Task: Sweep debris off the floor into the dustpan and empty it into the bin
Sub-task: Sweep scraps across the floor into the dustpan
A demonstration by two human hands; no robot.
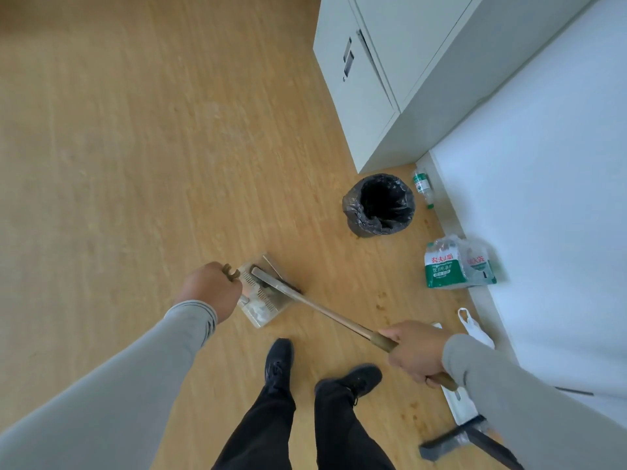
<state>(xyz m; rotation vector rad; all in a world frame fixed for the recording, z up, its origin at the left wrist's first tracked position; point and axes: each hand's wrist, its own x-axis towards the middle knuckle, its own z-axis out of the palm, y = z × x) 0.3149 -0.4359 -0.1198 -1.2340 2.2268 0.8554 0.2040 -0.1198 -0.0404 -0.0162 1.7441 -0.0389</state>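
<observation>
On the wooden floor [135,164], left of the person's feet, the left hand [212,291] grips the top of the dustpan's upright handle [231,273], fingers curled round it. Just right of that hand the dustpan [263,308] sits flat on the floor, its mouth facing right; pale scraps of debris [256,308] already lie in its tray. The broom head [274,283] rests at the pan's open edge, partly over the tray, and the broom handle [339,317] slants down and right to the right hand [415,349], which is wrapped tight round the darker grip near its upper end.

Farther up and to the right, well apart from the pan, the bin [378,205] stands lined with a black bag, near the foot of a grey cabinet [373,79]. Beside the white wall lie a single water bottle [422,186], a shrink-wrapped pack of bottles [456,264] and a white plastic bag [473,325].

The step in hand looks like the last of the sweeping: the bristles are drawing litter over the pan's lip. Faint brownish specks [383,300] on the floor to the right of the broom may want another pass. After that, the next move calls for lifting the pan level by its handle, so nothing slides out, carrying it over to the bin and tipping it inside the liner.
</observation>
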